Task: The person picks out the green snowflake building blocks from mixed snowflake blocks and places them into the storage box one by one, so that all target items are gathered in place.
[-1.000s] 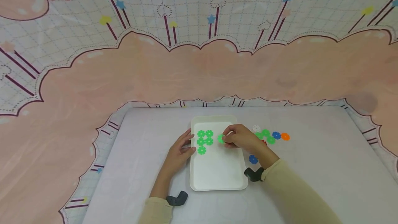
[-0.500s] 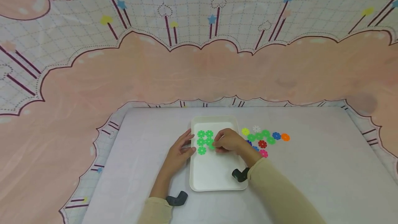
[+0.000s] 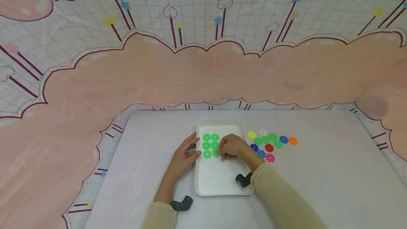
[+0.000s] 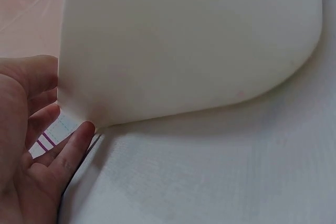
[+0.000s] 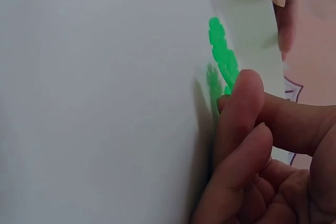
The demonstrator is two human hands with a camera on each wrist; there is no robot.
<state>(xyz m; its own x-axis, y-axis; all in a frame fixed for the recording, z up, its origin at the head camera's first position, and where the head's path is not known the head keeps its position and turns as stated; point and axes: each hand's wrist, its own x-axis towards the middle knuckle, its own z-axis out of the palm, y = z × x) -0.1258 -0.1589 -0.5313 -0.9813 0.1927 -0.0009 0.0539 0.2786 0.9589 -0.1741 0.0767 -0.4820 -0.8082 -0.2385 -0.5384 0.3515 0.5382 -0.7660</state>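
My right hand (image 3: 235,146) is over the white tray (image 3: 219,176), pinching a green flower-shaped plastic disc (image 3: 216,153) between thumb and index finger. That disc is at the right of the lowest row of green flower discs (image 3: 206,145), which lie in two columns in the tray's upper left. In the right wrist view, thumb and index finger meet just below green disc edges (image 5: 222,51), hiding part of them. My left hand (image 3: 182,158) rests against the tray's left rim, its fingers spread; the left wrist view shows fingertips and thumb touching the tray's side (image 4: 184,51).
Right of the tray, loose flower discs lie on the white-covered table (image 3: 318,172): several green discs (image 3: 272,137), a yellow disc (image 3: 252,135), a red disc (image 3: 269,147), a pink disc (image 3: 270,158), an orange disc (image 3: 293,141) and blue discs (image 3: 284,139). A patterned cloth (image 3: 203,73) hangs behind.
My right hand has carried the green disc left and down from the tray's right side to beside the lowest disc. The left hand has stayed at the rim.
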